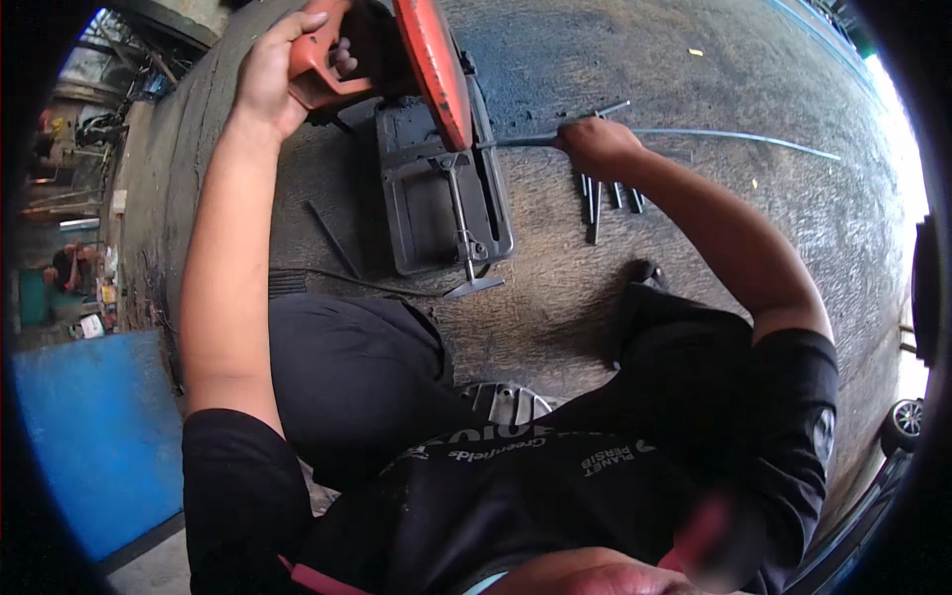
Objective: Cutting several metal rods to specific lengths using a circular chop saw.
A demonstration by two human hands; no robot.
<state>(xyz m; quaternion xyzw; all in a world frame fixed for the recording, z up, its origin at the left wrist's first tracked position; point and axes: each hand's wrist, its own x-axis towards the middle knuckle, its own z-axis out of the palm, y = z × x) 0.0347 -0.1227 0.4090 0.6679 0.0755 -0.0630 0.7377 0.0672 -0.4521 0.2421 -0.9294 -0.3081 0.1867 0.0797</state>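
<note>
My left hand point(268, 79) is wrapped round the orange handle point(310, 74) of a chop saw. The saw's orange blade guard point(436, 69) slants over its dark metal base point(405, 223). A clamp screw with a T-shaped handle point(474, 288) lies along the base on my side. My right hand point(600, 149) is closed on a long thin metal rod point(734, 136), just right of the saw. The rod's left end reaches in by the guard's lower tip; its exact contact there is hidden. Several short metal rods point(595, 213) lie on the ground below my right hand.
The saw stands on a rough concrete floor point(555, 327). A dark bar point(334, 240) and a cable point(367, 285) lie left of the base. Farther left is a blue panel point(94, 436), with clutter and a person point(71, 266) beyond. A wheel point(904, 418) shows at the right edge.
</note>
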